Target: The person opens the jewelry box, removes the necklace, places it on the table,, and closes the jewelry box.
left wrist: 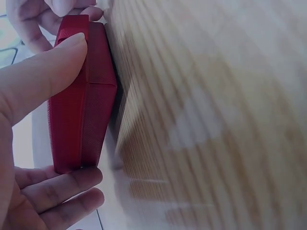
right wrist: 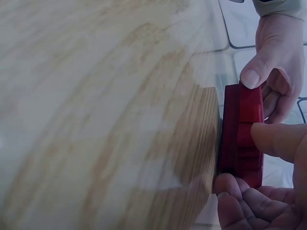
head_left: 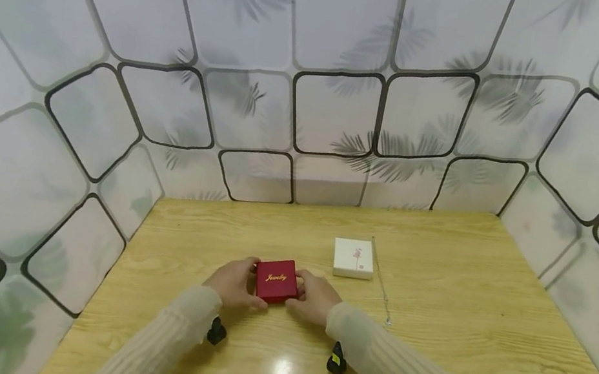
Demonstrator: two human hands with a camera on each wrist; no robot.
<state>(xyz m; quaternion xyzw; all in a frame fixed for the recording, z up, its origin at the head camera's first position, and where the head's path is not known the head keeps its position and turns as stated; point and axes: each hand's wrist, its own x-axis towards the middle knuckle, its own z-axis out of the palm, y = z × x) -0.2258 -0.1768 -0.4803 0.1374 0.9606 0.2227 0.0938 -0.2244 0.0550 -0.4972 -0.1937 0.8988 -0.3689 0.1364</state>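
Note:
A red jewelry box [head_left: 276, 285] with gold lettering on its lid is held between both hands at the middle of the table. My left hand [head_left: 238, 283] grips its left side, the thumb [left wrist: 67, 60] on the front edge of the lid and the fingers along the side. On the opposite side my right hand [head_left: 316, 298] holds it, thumb at the front and curled fingers [right wrist: 242, 196] against the end. The lid sits closed over the base, a seam running between them. In both wrist views the box's underside lies right at the wooden surface.
Behind and right of the red box lies a white box [head_left: 354, 256] with a pink print. Next to it a thin silver necklace [head_left: 381, 285] with a small pendant stretches over the wooden table [head_left: 457, 303]. A patterned curtain [head_left: 334, 114] encloses the table's back and sides.

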